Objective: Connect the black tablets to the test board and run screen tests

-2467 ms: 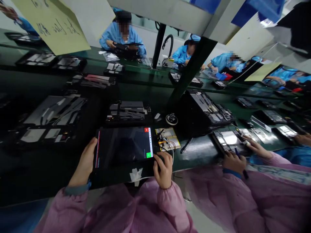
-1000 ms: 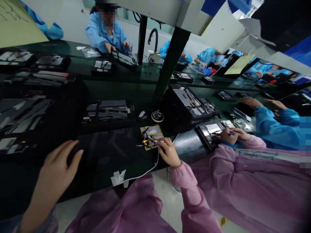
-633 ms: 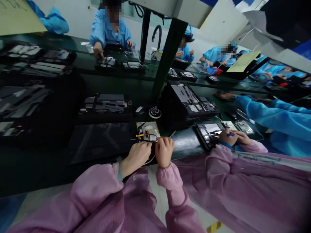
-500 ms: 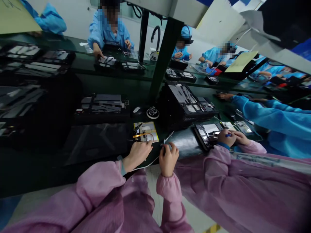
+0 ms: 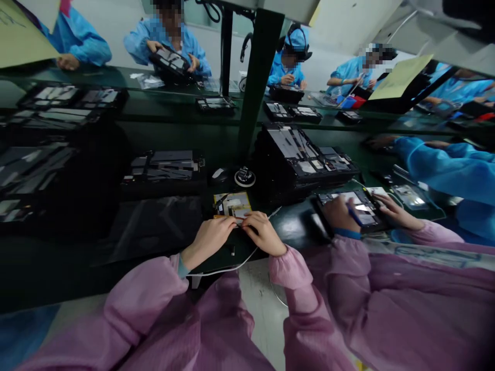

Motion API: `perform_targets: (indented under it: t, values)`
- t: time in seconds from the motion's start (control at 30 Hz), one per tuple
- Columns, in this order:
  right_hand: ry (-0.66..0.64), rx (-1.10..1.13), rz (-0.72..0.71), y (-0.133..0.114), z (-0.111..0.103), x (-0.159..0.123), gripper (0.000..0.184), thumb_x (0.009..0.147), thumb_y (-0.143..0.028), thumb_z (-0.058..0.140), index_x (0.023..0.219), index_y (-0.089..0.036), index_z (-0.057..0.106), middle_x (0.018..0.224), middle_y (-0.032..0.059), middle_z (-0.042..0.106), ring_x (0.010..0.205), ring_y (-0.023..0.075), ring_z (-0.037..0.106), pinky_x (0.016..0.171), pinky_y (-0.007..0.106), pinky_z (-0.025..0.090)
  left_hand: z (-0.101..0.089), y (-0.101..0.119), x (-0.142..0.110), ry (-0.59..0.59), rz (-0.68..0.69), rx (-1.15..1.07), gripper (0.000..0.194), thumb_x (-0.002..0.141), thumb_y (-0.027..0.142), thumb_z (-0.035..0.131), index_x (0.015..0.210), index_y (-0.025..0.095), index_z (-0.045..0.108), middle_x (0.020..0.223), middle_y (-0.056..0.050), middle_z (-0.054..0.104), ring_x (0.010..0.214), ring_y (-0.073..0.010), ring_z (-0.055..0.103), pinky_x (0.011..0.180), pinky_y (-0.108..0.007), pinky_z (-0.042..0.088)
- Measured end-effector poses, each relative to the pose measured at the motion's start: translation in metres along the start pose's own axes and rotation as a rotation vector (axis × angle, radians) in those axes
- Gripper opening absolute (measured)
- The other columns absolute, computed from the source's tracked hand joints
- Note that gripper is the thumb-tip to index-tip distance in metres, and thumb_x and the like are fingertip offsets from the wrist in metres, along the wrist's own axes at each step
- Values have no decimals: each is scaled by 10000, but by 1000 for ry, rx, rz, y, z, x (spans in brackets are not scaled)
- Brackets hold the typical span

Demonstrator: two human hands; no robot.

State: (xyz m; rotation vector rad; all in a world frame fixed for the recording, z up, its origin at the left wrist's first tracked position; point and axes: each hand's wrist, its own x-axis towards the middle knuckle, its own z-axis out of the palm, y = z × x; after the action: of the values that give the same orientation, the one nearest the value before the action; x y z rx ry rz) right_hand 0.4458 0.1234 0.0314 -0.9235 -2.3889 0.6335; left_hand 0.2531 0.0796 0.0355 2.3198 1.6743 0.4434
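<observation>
In front of me lies a small yellow-edged panel (image 5: 243,198) with a pale, partly dark surface. At its near edge, my left hand (image 5: 212,238) pinches an orange ribbon cable (image 5: 219,217), most of it covered by the fingers. Opposite, the fingertips of my right hand (image 5: 264,233) are pressed together almost against the left ones. What they grip is too small and hidden to make out. Behind the right hand, the tip of a thin metal tool (image 5: 275,212) sticks out. Below the hands, a small connector plug (image 5: 232,251) lies near a white cable (image 5: 228,270).
Stacked opened tablet-like devices (image 5: 294,147) stand behind to the right, others (image 5: 162,167) to the left. A dark flat sheet (image 5: 154,226) lies left. A mouse (image 5: 219,175) and round white-rimmed object (image 5: 245,177) sit behind. A co-worker's hand (image 5: 342,214) works at right.
My right hand has moved up and left to meet my left hand at the panel's near edge. The left hand shifted slightly left. Across the bench, a co-worker has lifted a device.
</observation>
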Motion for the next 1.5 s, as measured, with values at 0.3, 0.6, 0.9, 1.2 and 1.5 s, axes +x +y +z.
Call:
perform_targets:
  t: [0.3,0.6,0.9,1.2,1.5]
  values:
    - [35,-28,-50,-27,7,8,123,931,-184,507,887,-192,622,852,35,659,881,181,571,883,359,393,-14,7,-12,60,8,-236,165,899,116,435,904,188,583,897,-56,690,825,-179,659,773,-287,505]
    - [7,-143,-43,-41,19,-5,168,930,-180,481,845,-188,626,846,50,654,888,192,553,920,383,395,-15,4,-25,-52,-40,-212,278,858,108,449,1088,172,592,903,-69,697,846,-200,668,760,-295,503]
    - [339,-179,359,-25,26,40,206,933,-209,424,890,-195,626,909,77,635,897,216,568,814,340,447,-67,-65,26,159,-83,15,349,921,403,449,957,153,691,1043,-134,642,1046,-286,550,911,-423,446]
    - [39,-616,524,-48,91,90,146,855,-200,555,984,-173,619,1070,122,579,987,278,469,812,393,411,-26,-93,32,-2,5,-21,186,796,142,534,782,150,720,1158,-144,591,1159,-287,474,970,-436,431]
    - [-13,-729,522,-59,89,98,157,882,-224,536,996,-159,622,1080,153,571,956,288,479,778,408,421,-17,-102,36,24,31,-115,187,784,113,537,770,142,721,1149,-132,567,1145,-266,501,1030,-423,408]
